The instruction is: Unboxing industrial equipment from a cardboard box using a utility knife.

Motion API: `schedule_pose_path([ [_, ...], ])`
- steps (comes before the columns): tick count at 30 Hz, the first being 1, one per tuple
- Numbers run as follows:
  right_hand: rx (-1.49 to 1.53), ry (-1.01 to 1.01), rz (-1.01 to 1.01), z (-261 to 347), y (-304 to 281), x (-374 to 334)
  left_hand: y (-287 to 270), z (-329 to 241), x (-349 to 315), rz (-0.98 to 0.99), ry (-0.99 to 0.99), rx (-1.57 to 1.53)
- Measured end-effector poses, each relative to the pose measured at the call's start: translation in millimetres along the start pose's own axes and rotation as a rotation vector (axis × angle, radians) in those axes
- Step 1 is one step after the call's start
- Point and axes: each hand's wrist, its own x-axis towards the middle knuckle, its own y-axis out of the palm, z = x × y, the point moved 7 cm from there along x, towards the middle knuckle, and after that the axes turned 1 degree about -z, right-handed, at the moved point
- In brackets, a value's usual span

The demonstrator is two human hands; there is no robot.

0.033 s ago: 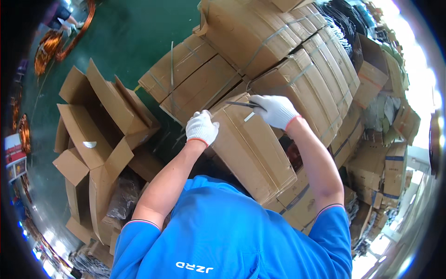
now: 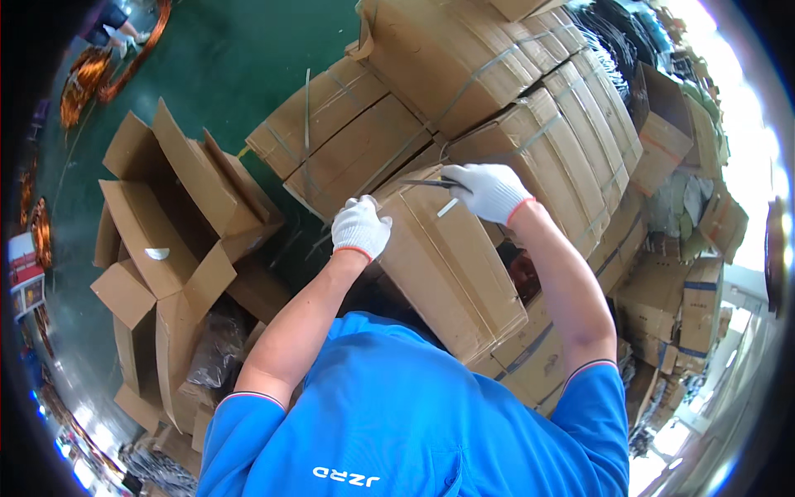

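My right hand (image 2: 489,192) was closed round a dark blade (image 2: 424,183) over the far end of the box (image 2: 447,269) before me, best kept shallow and clear of my left hand (image 2: 361,229) at its left edge, gripping or resting I couldn't tell.

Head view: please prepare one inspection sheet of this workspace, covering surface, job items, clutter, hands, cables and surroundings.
Surface: green floor at upper left.
Job's things: closed carton, pale strip on top; dark tool above its far end, exact type unclear.
Clutter: open carton at left, flaps up; strapped cartons stacked ahead.
Hands: white-gloved; left hand at the closed carton's edge, right hand gripping the tool.
Cables: dark strands, upper right, possibly cables.
Surroundings: copper-coloured coils and another person's legs, upper left.
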Motion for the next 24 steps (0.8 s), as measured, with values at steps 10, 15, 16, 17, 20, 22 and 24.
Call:
schedule_pose_path([
  [10,-0.349,-0.314,0.360,32.7,2.7,95.3,9.0,11.3,3.5,0.012,-0.056,-0.117],
  [15,-0.505,-0.391,0.496,43.9,3.7,115.4,13.8,12.3,0.0,-0.034,-0.070,-0.169],
  [16,-0.501,-0.394,0.501,45.1,4.0,120.5,12.7,11.4,-1.1,-0.041,-0.068,-0.188],
  [17,-0.529,-0.412,0.522,46.6,5.7,124.9,14.7,11.5,-1.5,-0.036,-0.072,-0.188],
  [20,-0.566,-0.424,0.552,54.5,6.3,133.2,17.4,10.1,-1.8,-0.054,-0.041,-0.181],
  [22,-0.632,-0.476,0.575,60.6,7.8,140.1,17.2,8.7,-1.6,-0.085,-0.008,-0.174],
  [24,-0.662,-0.487,0.576,64.7,14.2,150.7,18.4,9.7,-2.8,-0.079,-0.026,-0.183],
])
